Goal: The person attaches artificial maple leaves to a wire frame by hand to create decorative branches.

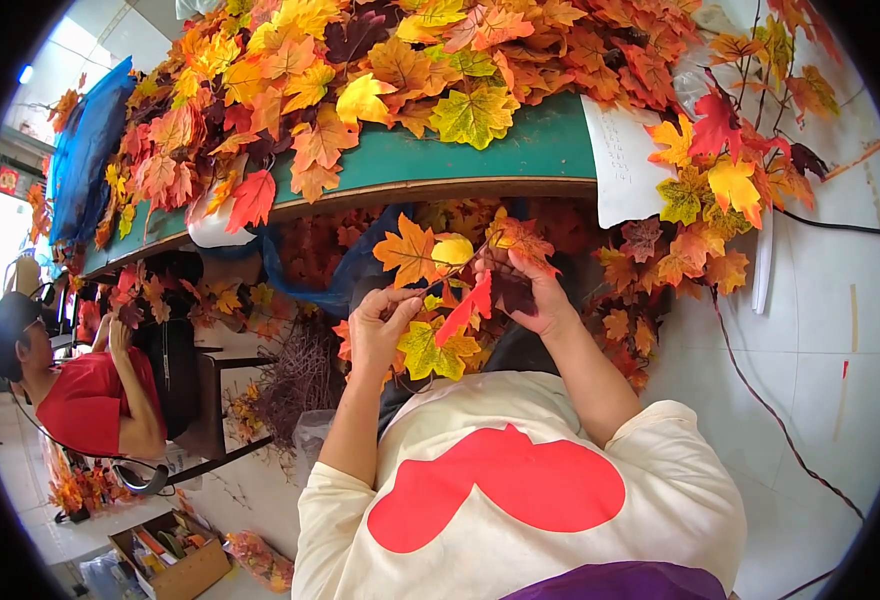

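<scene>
Left hand (382,322) in, fingers pinching a multicoloured artificial maple-leaf spray (468,310) by its thin dark stem. Right hand (535,290) up, fingers closed on its upper part, a dark maroon leaf (513,295) by the palm. The spray's right before the green tabletop (440,160), heaped with orange, red, yellow maple-shaped leaves (400,65).

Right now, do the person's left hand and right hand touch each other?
Apart. The head view shows a gap between the left hand and the right hand, with a red leaf in it.
</scene>
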Demonstrator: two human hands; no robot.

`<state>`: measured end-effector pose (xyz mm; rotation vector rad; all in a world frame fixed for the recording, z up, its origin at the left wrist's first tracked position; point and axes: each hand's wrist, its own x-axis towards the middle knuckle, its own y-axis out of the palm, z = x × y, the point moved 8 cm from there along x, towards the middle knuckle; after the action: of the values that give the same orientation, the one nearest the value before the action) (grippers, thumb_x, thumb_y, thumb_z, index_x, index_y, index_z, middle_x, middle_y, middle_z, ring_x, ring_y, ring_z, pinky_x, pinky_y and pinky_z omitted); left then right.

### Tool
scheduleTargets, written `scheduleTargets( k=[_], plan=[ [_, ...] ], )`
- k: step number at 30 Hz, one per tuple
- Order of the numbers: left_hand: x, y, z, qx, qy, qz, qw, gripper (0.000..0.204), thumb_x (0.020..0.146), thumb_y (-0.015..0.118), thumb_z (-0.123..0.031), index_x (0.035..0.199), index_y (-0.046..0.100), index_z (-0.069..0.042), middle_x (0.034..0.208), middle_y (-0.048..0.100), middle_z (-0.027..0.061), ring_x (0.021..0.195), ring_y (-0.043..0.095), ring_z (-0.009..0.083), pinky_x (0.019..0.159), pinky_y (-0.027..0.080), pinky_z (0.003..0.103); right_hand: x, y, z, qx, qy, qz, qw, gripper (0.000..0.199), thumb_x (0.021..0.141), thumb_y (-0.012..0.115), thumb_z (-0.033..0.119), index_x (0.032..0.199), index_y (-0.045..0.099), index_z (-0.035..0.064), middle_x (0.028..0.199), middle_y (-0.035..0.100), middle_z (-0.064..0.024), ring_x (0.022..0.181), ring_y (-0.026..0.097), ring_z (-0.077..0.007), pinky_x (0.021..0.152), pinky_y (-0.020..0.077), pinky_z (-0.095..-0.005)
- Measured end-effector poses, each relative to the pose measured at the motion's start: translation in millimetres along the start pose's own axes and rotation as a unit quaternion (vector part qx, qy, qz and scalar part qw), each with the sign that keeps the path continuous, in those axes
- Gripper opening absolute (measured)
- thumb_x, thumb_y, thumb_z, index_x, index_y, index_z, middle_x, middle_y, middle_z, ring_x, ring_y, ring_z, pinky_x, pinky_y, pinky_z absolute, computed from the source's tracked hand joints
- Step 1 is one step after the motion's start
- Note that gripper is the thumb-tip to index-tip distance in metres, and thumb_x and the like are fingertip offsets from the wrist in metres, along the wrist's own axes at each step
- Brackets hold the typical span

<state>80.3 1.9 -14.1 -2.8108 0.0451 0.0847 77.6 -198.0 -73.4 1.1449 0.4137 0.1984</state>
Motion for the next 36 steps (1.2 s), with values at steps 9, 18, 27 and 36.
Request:
scheduleTargets(
  k=[9,18,27,36],
  plan=[
    [1.9,-2.9,-1.5,0.032,0.002,-0.001,0.999,0.013,0.075,0.069,-0.012,0.085,0.068,-0.005,0.069,0.051,0.0014,0.06,0.049,0.007,0.053,0.039,0.022,3.4,3.2,-1.4,0.011,0.012,0.016,1.0,0.034,0.087,0.052,0.024,0.111,0.053,-0.0003,0.103,0.061,-0.0114,0.097,0.057,-0.0218,0.089,0.0422,-0.0339],
    [4.8,1.6,2.9,0.005,-0.019,0.015,1.0,0.012,0.075,0.069,-0.012,0.085,0.068,-0.005,0.067,0.049,0.0009,0.058,0.049,0.0071,0.051,0.04,0.022,1.0,1.0,7.3,-0.001,-0.012,0.003,1.0,0.035,0.088,0.053,0.024,0.112,0.052,-0.0016,0.105,0.06,-0.0126,0.099,0.056,-0.0221,0.089,0.0436,-0.0347],
    [5.2,1.2,4.1,-0.003,-0.021,0.019,1.0,0.013,0.075,0.069,-0.012,0.086,0.068,-0.005,0.066,0.049,0.0002,0.057,0.049,0.0065,0.051,0.04,0.022,1.0,1.0,5.2,0.001,-0.015,-0.004,1.0,0.034,0.087,0.054,0.022,0.111,0.053,-0.0025,0.106,0.059,-0.0125,0.101,0.055,-0.0218,0.093,0.0408,-0.0349],
    [4.5,2.0,5.0,0.002,-0.034,0.022,0.999,0.014,0.075,0.069,-0.012,0.086,0.068,-0.005,0.065,0.049,0.0001,0.057,0.049,0.0065,0.051,0.041,0.022,0.2,8.9,5.8,-0.031,-0.026,-0.004,0.999,0.034,0.086,0.057,0.023,0.111,0.053,0.0003,0.106,0.059,-0.0107,0.1,0.055,-0.0204,0.092,0.0407,-0.0345]
  ],
)
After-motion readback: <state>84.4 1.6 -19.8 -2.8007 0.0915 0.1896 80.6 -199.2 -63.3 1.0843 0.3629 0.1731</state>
